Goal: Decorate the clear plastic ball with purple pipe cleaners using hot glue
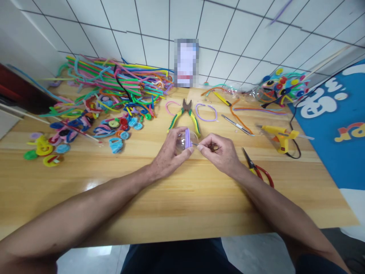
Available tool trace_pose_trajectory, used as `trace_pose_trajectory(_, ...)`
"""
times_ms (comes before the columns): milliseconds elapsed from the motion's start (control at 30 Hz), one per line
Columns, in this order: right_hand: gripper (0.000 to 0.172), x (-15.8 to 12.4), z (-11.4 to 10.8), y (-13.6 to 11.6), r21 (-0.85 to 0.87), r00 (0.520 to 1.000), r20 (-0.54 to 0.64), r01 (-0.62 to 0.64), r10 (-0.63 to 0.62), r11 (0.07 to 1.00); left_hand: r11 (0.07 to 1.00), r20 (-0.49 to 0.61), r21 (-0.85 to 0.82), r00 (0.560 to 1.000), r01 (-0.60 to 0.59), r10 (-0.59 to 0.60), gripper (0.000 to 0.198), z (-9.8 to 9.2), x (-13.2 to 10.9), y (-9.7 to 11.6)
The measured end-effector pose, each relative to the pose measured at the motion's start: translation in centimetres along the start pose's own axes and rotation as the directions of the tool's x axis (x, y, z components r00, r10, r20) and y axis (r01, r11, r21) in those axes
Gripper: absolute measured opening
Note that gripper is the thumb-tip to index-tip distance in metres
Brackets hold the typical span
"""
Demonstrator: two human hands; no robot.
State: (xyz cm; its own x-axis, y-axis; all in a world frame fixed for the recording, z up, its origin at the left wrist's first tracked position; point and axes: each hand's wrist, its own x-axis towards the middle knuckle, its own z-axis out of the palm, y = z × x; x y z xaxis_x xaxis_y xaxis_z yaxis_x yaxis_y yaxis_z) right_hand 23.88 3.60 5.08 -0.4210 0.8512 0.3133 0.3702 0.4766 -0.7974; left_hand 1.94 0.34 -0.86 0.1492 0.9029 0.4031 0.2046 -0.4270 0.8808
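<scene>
My left hand (174, 151) is closed around a clear round ball (180, 142). A purple pipe cleaner band (187, 137) runs upright across the ball. To its right, my right hand (219, 152) pinches a thin dark piece (195, 144) whose tip reaches the ball's side; its exact kind is too small to tell. Something brown and tangled (213, 147) shows within the curled right fingers. Just beyond the ball lie pliers with yellow-green handles (196, 121), jaws pointing away from me. A purple pipe cleaner ring (206, 112) rests right of the pliers.
A heap of coloured pipe cleaners (125, 82) and several curled pieces (115, 145) cover the left side. On the right are a yellow glue gun (281, 136), red-handled scissors (258, 171), a utility knife (237, 124) and a decorated clear ball (281, 90). A phone (186, 62) leans against the tiled wall.
</scene>
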Motion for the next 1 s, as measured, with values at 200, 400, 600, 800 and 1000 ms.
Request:
trace_pose_trajectory(200, 0.013, -0.06, -0.06, -0.02, 0.008, 1.000, 0.003, -0.019, 0.019, 1.000, 1.000, 0.012, 0.002, 1.000, 0.002, -0.002, 0.057, -0.04, 0.04, 0.02)
trace_pose_trajectory(400, 0.014, -0.07, -0.07, -0.08, 0.016, 1.000, 0.007, -0.028, 0.028, 0.999, 1.000, 0.003, -0.003, 1.000, 0.013, -0.013, 0.058, -0.06, 0.00, -0.06)
trace_pose_trajectory(600, 0.016, -0.07, -0.04, -0.14, 0.006, 0.998, 0.014, -0.058, 0.058, 0.998, 0.999, 0.005, -0.030, 1.000, 0.017, -0.017, 0.057, -0.01, -0.03, -0.04)
trace_pose_trajectory(800, 0.013, -0.04, -0.04, -0.25, 0.004, 1.000, -0.003, -0.028, 0.028, 1.000, 1.000, 0.002, -0.012, 1.000, 0.015, -0.015, 0.057, 0.06, -0.09, 0.14)
trace_pose_trajectory(1000, 0.014, -0.06, -0.03, -0.23, -0.011, 1.000, -0.007, -0.001, 0.000, 1.000, 1.000, 0.017, 0.012, 1.000, -0.014, 0.014, 0.055, 0.02, -0.12, 0.23)
